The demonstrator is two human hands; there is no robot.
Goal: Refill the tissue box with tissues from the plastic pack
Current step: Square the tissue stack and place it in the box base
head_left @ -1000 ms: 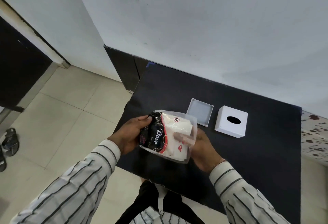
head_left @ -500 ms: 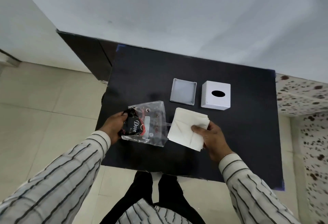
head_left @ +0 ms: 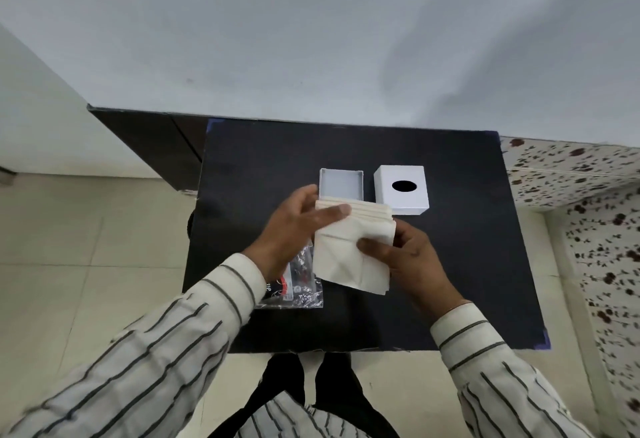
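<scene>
The right hand (head_left: 412,259) pinches the tissue stack (head_left: 346,264), thumb on top. The left hand (head_left: 294,229) grips its top corner.

Long-sleeved white shirt (head_left: 138,378) with thin dark stripes, same stripes on both cuffs (head_left: 239,281), plus plain black trousers (head_left: 284,385) on the near side.

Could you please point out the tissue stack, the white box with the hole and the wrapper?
tissue stack (head_left: 343,264), head view, middle of top sheet.
white box (head_left: 403,199), head view, top face.
wrapper (head_left: 304,287), head view, crinkled clear part.
</scene>
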